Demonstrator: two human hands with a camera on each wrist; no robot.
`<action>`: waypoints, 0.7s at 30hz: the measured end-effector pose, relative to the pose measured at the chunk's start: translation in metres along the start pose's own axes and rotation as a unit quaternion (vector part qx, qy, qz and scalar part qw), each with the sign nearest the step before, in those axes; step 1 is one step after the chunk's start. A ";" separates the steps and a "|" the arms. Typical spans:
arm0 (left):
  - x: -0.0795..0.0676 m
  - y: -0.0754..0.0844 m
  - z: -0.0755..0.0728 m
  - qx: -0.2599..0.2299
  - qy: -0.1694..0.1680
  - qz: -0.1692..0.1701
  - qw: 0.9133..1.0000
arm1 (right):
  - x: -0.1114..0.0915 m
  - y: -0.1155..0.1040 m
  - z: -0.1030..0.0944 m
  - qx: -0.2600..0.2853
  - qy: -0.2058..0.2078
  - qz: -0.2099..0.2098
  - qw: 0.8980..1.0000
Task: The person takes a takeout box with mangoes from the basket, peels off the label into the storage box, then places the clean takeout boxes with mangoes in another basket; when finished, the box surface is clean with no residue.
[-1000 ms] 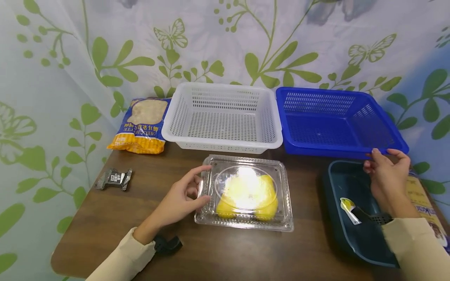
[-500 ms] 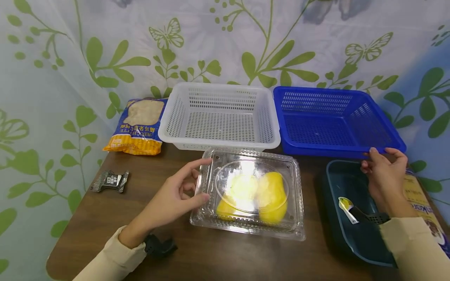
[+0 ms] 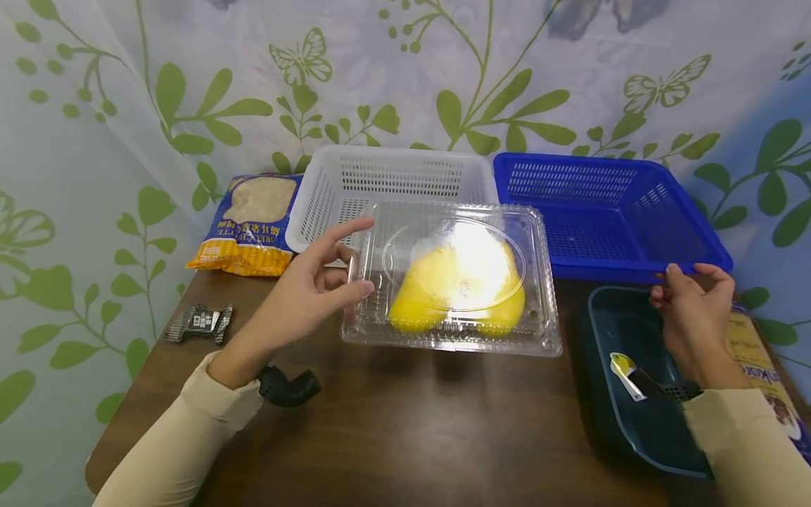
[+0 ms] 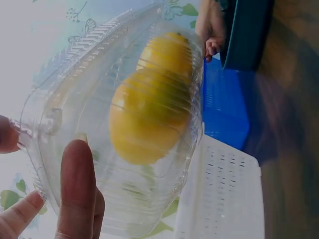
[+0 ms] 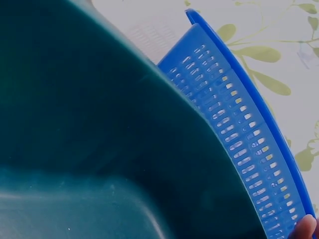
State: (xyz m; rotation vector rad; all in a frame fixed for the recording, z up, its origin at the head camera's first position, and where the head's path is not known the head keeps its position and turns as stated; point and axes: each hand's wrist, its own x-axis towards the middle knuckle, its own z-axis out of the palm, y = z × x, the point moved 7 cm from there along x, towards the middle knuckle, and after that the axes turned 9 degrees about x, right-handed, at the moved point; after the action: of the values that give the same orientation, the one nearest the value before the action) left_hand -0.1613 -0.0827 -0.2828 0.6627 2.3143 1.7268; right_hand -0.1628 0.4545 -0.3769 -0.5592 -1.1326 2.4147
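My left hand (image 3: 300, 296) grips the left edge of a clear plastic clamshell box (image 3: 374, 310). The lidded box hangs above the table, its far side overlapping the white basket from the head view. Inside lie two yellow fruits (image 4: 149, 119), rounded and smooth; glare on the lid hides part of them. At the right, my right hand (image 3: 697, 310) holds the near rim of the blue plastic basket (image 3: 614, 271) by its right corner. In the right wrist view only a fingertip (image 5: 305, 228) shows on that rim.
A white basket (image 3: 310, 211) stands left of the blue one. The dark green tub (image 3: 595, 366) sits below my right hand. A pasta bag (image 3: 253, 225) and a small black-and-silver packet (image 3: 199, 322) lie at left. Another yellow bag (image 3: 757, 359) is partly hidden at far right.
The left hand has raised the clamshell box from the table and moved it forward, toward the white basket. My right hand stays at the blue basket's rim.
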 end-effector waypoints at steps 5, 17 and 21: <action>0.029 0.003 -0.001 -0.027 0.003 0.002 1.000 | 0.002 -0.001 -0.002 -0.011 0.012 -0.008 1.000; 0.114 -0.008 0.010 -0.015 0.009 -0.034 0.999 | 0.003 0.000 0.000 0.008 0.005 -0.004 1.000; 0.135 -0.010 0.016 -0.013 0.008 -0.045 0.999 | 0.003 -0.002 0.000 0.001 0.001 -0.001 1.000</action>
State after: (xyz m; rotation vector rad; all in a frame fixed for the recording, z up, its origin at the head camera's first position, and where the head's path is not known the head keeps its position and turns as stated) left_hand -0.2770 -0.0099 -0.2815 0.5330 2.2904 1.7263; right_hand -0.1654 0.4572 -0.3759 -0.5595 -1.1301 2.4128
